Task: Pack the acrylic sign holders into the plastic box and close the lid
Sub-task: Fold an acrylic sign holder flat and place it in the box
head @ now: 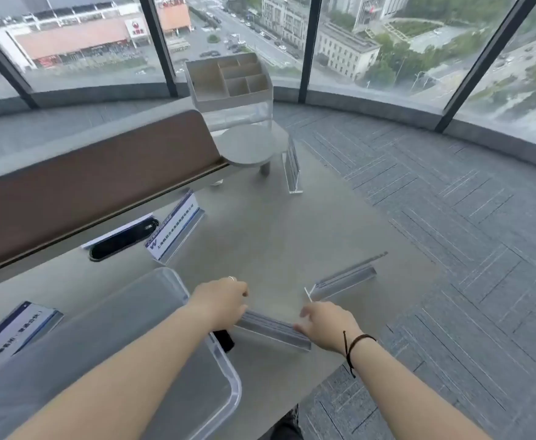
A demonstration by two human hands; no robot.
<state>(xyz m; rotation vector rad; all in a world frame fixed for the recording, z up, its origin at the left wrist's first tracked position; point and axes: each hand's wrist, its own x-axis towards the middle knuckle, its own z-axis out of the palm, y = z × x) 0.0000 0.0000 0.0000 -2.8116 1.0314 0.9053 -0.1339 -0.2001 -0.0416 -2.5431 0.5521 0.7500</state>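
Hands (222,301) (328,325) grip sign holder (273,328) beside plastic box (152,328).

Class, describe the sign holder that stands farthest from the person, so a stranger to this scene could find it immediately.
Start at the grey table and follow it toward the windows to the small round stand. Just right of it stands a clear acrylic sign holder, edge-on to the camera. Unlike the others, it sits alone at the far end, away from both hands.

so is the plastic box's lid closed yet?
No, the plastic box is open-topped, with no lid on it.
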